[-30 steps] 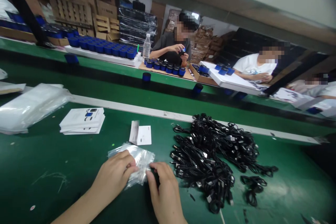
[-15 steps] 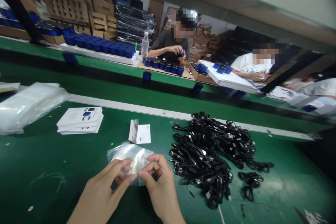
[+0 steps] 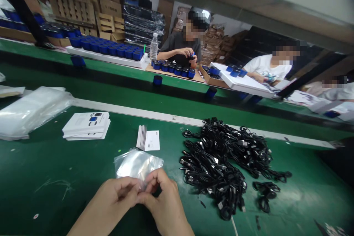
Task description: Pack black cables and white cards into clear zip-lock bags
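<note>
Both of my hands meet over a small clear plastic bag (image 3: 136, 164) lying on the green table (image 3: 69, 169). My left hand (image 3: 116, 199) pinches the bag's near edge from the left. My right hand (image 3: 163, 201) pinches the same edge from the right, fingers curled. The fingertips of the two hands touch each other. A big heap of black coiled cables (image 3: 221, 162) lies just right of my right hand. A small stack of white cards (image 3: 148, 141) sits beyond the bag.
A stack of white booklets (image 3: 87, 125) and a pile of clear bags (image 3: 30, 108) lie at the left. Past a green conveyor (image 3: 166, 97), other people sit at a far bench with blue round items (image 3: 110, 48) and a water bottle (image 3: 154, 48).
My hands drew closer together and nearer to me along the bag's near edge. The bag now lies flatter, with more of it showing beyond my fingers.
</note>
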